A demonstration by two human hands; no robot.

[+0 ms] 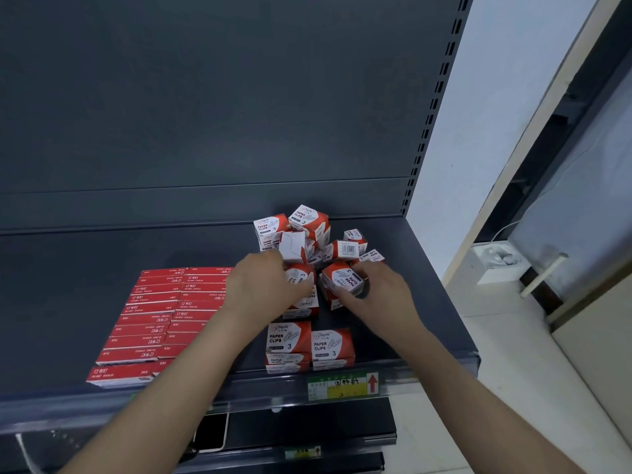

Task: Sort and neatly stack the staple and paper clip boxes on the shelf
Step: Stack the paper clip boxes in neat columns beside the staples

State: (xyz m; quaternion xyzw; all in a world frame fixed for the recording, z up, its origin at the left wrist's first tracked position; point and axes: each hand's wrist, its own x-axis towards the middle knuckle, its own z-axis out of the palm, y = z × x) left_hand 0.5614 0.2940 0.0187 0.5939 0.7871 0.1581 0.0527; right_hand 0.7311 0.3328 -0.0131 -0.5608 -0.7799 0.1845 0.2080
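**A:** so where's everything sitting on that shelf (68,285)?

**B:** going off the price label (343,385): two tidy paper clip stacks (309,342) sit right behind it at the front edge. Further back from the label, the left hand (263,285) has its fingers curled round one paper clip box (301,273), and the right hand (379,290) grips a tilted box (342,280). The jumbled pile (307,234) is beyond those.

**A:** and the staples?

**B:** staple boxes (164,313) lie in two flat rows, left of the label.
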